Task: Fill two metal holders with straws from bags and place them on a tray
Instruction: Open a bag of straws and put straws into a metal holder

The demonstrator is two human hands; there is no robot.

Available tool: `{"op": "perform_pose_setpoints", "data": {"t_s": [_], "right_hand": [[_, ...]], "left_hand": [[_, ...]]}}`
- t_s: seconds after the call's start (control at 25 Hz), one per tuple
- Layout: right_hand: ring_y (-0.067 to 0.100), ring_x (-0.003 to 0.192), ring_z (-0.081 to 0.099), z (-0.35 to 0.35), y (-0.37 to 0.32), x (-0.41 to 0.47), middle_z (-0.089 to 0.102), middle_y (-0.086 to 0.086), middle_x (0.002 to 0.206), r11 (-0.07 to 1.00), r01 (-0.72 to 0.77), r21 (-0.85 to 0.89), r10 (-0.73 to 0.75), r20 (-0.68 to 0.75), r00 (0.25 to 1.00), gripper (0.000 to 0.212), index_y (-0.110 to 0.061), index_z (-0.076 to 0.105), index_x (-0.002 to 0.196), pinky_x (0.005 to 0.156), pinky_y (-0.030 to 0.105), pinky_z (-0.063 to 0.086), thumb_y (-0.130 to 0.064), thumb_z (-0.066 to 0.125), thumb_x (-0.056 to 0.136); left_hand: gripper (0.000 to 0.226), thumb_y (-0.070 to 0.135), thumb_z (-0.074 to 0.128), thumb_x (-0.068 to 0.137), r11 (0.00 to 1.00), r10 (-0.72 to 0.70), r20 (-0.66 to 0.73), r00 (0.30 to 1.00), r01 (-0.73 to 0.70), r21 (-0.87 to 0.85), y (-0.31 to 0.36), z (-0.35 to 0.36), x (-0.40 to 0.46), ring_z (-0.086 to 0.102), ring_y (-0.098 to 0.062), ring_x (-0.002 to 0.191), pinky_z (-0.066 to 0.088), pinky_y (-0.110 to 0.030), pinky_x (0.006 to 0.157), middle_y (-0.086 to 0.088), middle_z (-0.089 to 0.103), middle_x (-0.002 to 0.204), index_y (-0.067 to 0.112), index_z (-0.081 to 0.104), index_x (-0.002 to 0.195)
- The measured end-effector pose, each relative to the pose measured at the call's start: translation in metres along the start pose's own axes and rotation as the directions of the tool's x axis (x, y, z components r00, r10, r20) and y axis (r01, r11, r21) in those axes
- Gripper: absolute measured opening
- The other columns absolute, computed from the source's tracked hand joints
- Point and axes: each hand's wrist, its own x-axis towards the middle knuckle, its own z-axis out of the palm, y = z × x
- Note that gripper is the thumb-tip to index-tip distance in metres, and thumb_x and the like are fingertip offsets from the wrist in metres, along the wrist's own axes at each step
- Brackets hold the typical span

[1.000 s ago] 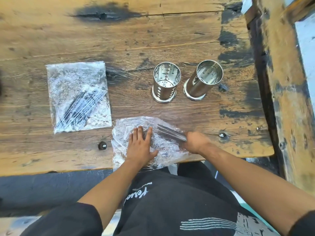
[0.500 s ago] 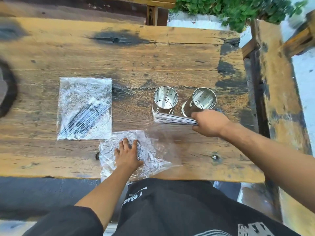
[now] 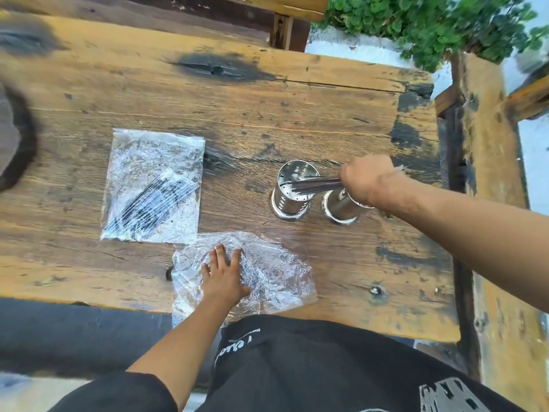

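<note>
Our right hand (image 3: 367, 179) is curling its fingers round a bundle of thin dark straws (image 3: 315, 184), gripping them at one end while the free ends are reaching across the open mouth of the left shiny perforated metal holder (image 3: 292, 191). Our left hand (image 3: 223, 278) is lying flat with fingers straight and slightly spread, pressing down on the crumpled clear plastic bag (image 3: 261, 273) at the table's near edge. The right shiny metal holder (image 3: 340, 208) is standing just beside the first one, and our right hand and wrist are covering its top. A second flat clear plastic bag of dark straws (image 3: 154, 185) is lying to the left, its near corner just beside the crumpled bag. Everything is resting on a weathered wooden plank table (image 3: 267, 114) with dark scorch-like stains. Beyond the far right corner a leafy green plant (image 3: 430, 22) is growing, and rough wooden beams (image 3: 487, 138) are running along the right side.
</note>
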Motion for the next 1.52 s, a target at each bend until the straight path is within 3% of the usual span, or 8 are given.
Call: {"op": "perform_pose_setpoints", "data": {"t_s": [0.12, 0.4, 0.52, 0.64, 0.8, 1.0, 1.28, 1.52], "right_hand": [[0.02, 0.075, 0.059, -0.008, -0.025, 0.019, 0.056, -0.001, 0.075, 0.989, 0.036, -0.144, -0.039, -0.017, 0.999, 0.016, -0.01, 0.062, 0.102, 0.065, 0.033, 0.045, -0.025, 0.064, 0.099], [0.018, 0.077, 0.056, -0.012, -0.048, 0.042, 0.062, 0.006, 0.076, 0.938, 0.121, -0.323, -0.157, -0.087, 0.984, 0.019, -0.016, 0.059, 0.096, 0.082, 0.038, 0.037, -0.034, 0.061, 0.1], [0.023, 0.101, 0.062, -0.002, -0.044, 0.052, 0.07, -0.001, 0.095, 0.925, 0.13, -0.357, -0.197, -0.158, 0.968, 0.03, -0.017, 0.056, 0.115, 0.104, 0.043, 0.033, -0.041, 0.063, 0.097], [0.032, 0.13, 0.05, -0.002, -0.032, 0.052, 0.064, 0.007, 0.123, 0.922, 0.171, -0.348, -0.263, -0.234, 0.936, 0.06, -0.017, 0.046, 0.139, 0.122, 0.061, 0.002, -0.042, 0.068, 0.089], [0.033, 0.138, 0.043, 0.001, -0.001, 0.051, 0.051, 0.012, 0.141, 0.964, 0.262, -0.048, -0.262, -0.353, 0.898, 0.09, -0.023, 0.041, 0.148, 0.121, 0.058, 0.007, -0.074, 0.062, 0.077], [0.029, 0.113, 0.061, 0.034, 0.01, 0.044, 0.056, 0.013, 0.133, 0.796, 0.072, 0.6, 0.192, -0.365, 0.911, 0.072, -0.015, 0.045, 0.138, 0.095, 0.046, 0.053, -0.072, 0.034, 0.095], [0.018, 0.081, 0.07, 0.059, -0.013, 0.063, 0.073, 0.001, 0.093, 0.519, 0.113, 0.847, 0.239, -0.271, 0.932, 0.04, -0.018, 0.059, 0.111, 0.08, 0.041, 0.059, -0.054, 0.049, 0.1], [0.015, 0.056, 0.053, 0.056, -0.025, 0.069, 0.054, -0.002, 0.068, 0.549, 0.18, 0.816, 0.162, -0.315, 0.935, 0.038, -0.016, 0.044, 0.099, 0.055, 0.031, 0.046, -0.049, 0.026, 0.108]], "left_hand": [[0.114, 0.057, 0.073, 0.083, 1.0, -0.007, 0.008, 1.0, 0.007, 0.009, 0.0, 0.002, 0.002, -0.018, -0.04, 0.154, 0.004, -0.058, 0.126, -0.021, -0.022, 0.166, 0.026, -0.004, 0.161], [0.12, 0.056, 0.069, 0.086, 0.999, -0.015, 0.082, 0.997, 0.012, 0.036, 0.005, 0.002, 0.005, -0.027, -0.043, 0.15, 0.0, -0.061, 0.125, -0.024, -0.031, 0.161, 0.022, -0.019, 0.159], [0.12, 0.057, 0.069, 0.086, 0.999, -0.012, 0.083, 0.996, 0.009, 0.04, 0.004, 0.003, 0.006, -0.028, -0.043, 0.15, 0.001, -0.061, 0.125, -0.024, -0.032, 0.161, 0.022, -0.02, 0.159], [0.121, 0.058, 0.068, 0.086, 0.998, -0.013, 0.088, 0.996, 0.008, 0.057, 0.005, 0.003, 0.006, -0.027, -0.044, 0.15, 0.002, -0.062, 0.125, -0.025, -0.032, 0.161, 0.021, -0.022, 0.158], [0.121, 0.059, 0.067, 0.087, 0.998, -0.012, 0.092, 0.996, 0.006, 0.07, 0.005, 0.003, 0.006, -0.027, -0.046, 0.149, 0.003, -0.062, 0.124, -0.027, -0.032, 0.16, 0.019, -0.023, 0.158], [0.121, 0.062, 0.065, 0.087, 0.997, -0.02, 0.079, 0.997, 0.014, 0.073, 0.006, 0.005, 0.007, -0.027, -0.046, 0.149, 0.003, -0.062, 0.124, -0.026, -0.032, 0.16, 0.019, -0.022, 0.158], [0.116, 0.063, 0.064, 0.088, 0.998, -0.007, 0.036, 0.999, 0.005, 0.069, 0.002, 0.004, 0.003, -0.022, -0.041, 0.153, 0.006, -0.057, 0.126, -0.023, -0.028, 0.163, 0.025, -0.017, 0.16], [0.116, 0.06, 0.067, 0.087, 0.999, -0.028, 0.045, 0.999, 0.027, 0.024, 0.006, 0.003, 0.003, -0.023, -0.041, 0.153, 0.004, -0.057, 0.126, -0.023, -0.028, 0.163, 0.026, -0.015, 0.161]]}}
